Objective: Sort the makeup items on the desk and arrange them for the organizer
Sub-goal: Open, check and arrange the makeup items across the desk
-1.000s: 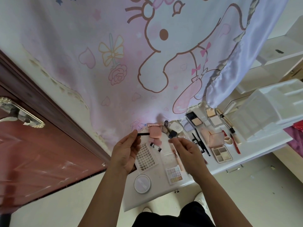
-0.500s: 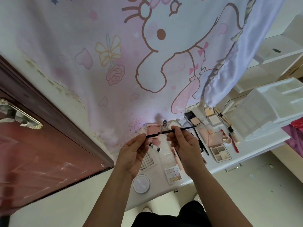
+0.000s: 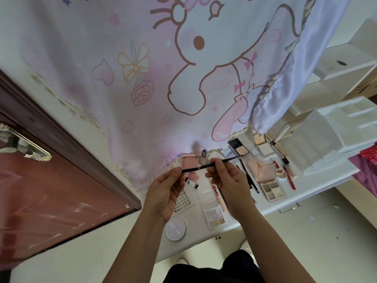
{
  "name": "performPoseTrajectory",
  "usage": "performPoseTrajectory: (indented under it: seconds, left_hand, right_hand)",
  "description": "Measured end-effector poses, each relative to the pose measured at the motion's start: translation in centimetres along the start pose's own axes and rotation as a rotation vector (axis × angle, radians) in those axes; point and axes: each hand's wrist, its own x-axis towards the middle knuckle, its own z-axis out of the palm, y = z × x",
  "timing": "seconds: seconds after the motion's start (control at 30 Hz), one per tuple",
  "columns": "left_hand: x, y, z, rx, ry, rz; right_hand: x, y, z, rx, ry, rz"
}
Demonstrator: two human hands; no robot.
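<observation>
Both hands are raised above the white worktop (image 3: 240, 219), sharing one thin black makeup pencil (image 3: 212, 164) that runs nearly level, its far end tilted slightly up toward the organizer. The left hand (image 3: 163, 193) has its palm turned inward and its wrist bent back, and its thumb and forefinger pinch the pencil's near end; the other fingers curl loosely beneath. The right hand (image 3: 230, 186) shows its back to the camera, thumb and forefinger closed on the pencil's middle, the rest of the fingers folded down. Both forearms rise from the bottom edge and converge toward the pencil.

Taking the pencil as the landmark: directly beyond it a pink compact (image 3: 189, 162) lies on the worktop with a small dark-capped bottle (image 3: 204, 156) beside it. Below it, between the hands, lie two small white tubes (image 3: 192, 182). Nearer the body than the pencil sit a pastel eyeshadow palette (image 3: 215, 216) and a round white puff case (image 3: 175, 228). To the pencil's right lie an open pink-lidded palette (image 3: 271, 184), a red pencil (image 3: 289, 178) and, farther right, the clear plastic organizer (image 3: 326, 144). Behind everything hangs a cartoon-printed curtain (image 3: 142, 68).
</observation>
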Motion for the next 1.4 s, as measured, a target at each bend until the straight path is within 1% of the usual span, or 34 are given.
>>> performPoseTrajectory:
  seconds: [0.1, 0.27, 0.4, 0.5, 0.77, 0.9, 0.97, 1.07, 1.17, 1.3, 1.4]
  left_hand:
    - [-0.1, 0.1, 0.2, 0.007, 0.017, 0.036]
    - [-0.5, 0.1, 0.8, 0.018, 0.009, 0.064]
    - [-1.2, -0.5, 1.2, 0.11, -0.004, 0.064]
    - [-1.4, -0.6, 1.3, 0.126, -0.009, 0.071]
    - [-0.9, 0.2, 0.3, 0.275, -0.075, 0.061]
    - [-1.0, -0.3, 0.5, 0.347, -0.107, 0.163]
    - [-1.1, -0.7, 0.8, 0.349, -0.108, 0.202]
    - [-1.2, -1.3, 0.9, 0.361, -0.129, 0.226]
    - [-1.3, -1.9, 1.0, 0.459, -0.166, 0.31]
    - [-1.6, -2.3, 1.7, 0.582, -0.203, 0.423]
    - [-1.6, -2.5, 2.6, 0.573, -0.206, 0.442]
  right_hand:
    - [-0.1, 0.1, 0.1, -0.033, 0.01, -0.025]
    - [-0.3, 0.2, 0.1, 0.008, 0.09, -0.041]
    - [-0.3, -0.1, 0.0, 0.021, 0.076, -0.025]
    - [-0.2, -0.7, -0.1, 0.028, 0.078, 0.0]
    - [-0.5, -1.8, -1.3, -0.156, 0.051, 0.011]
    - [-0.8, -2.0, -1.5, -0.196, 0.084, 0.013]
    - [-1.1, -2.0, -1.7, -0.149, 0.115, 0.034]
    - [-1.6, -2.3, -1.9, 0.002, 0.153, 0.11]
    - [-2.0, -2.5, -2.3, 0.118, 0.184, 0.175]
    - [-2.3, -2.4, -3.2, 0.13, 0.224, 0.176]
    - [-2.1, -2.5, -3.8, 0.215, 0.21, 0.204]
